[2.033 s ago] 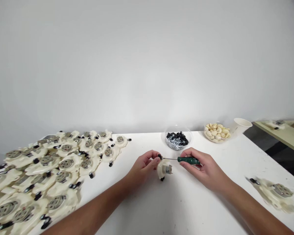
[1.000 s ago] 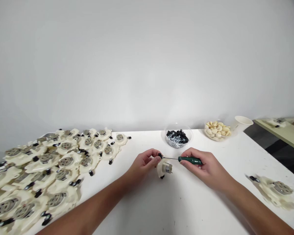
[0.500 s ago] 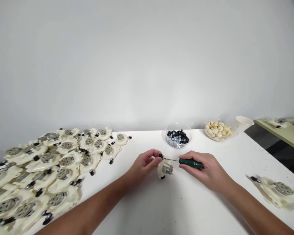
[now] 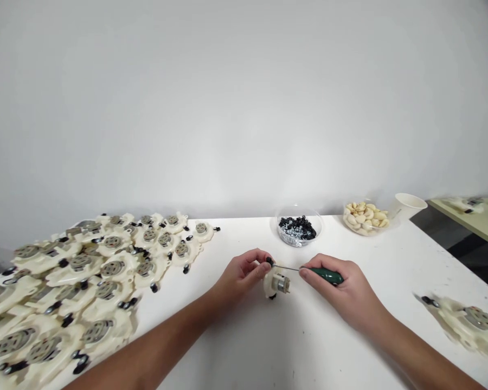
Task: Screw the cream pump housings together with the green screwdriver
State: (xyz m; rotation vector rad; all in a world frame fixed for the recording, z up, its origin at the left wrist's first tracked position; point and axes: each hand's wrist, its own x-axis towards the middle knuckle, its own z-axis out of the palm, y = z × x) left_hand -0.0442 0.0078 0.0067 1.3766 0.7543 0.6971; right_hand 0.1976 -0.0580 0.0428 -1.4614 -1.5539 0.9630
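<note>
A cream plastic part with a small metal motor [image 4: 277, 283] is held upright above the white table, its motor facing right. Thumb and fingers of my left hand [image 4: 249, 270] pinch its upper edge beside a small black piece [image 4: 270, 261]. My right hand [image 4: 336, 279] is closed around a green-handled screwdriver [image 4: 327, 275]. The thin shaft points left, and its tip reaches the black piece at my left fingertips. Exact contact at the tip is too small to tell.
Many similar motor parts [image 4: 113, 268] cover the table's left side. A clear bowl of black pieces [image 4: 296, 230], a bowl of cream pieces [image 4: 366, 218] and a white cup [image 4: 408, 205] stand at the back. Another motor part [image 4: 463, 319] lies at right.
The fingers of my right hand have shifted on the screwdriver handle, with the thumb now further forward. The whole view has moved slightly. My left hand keeps its pinch.
</note>
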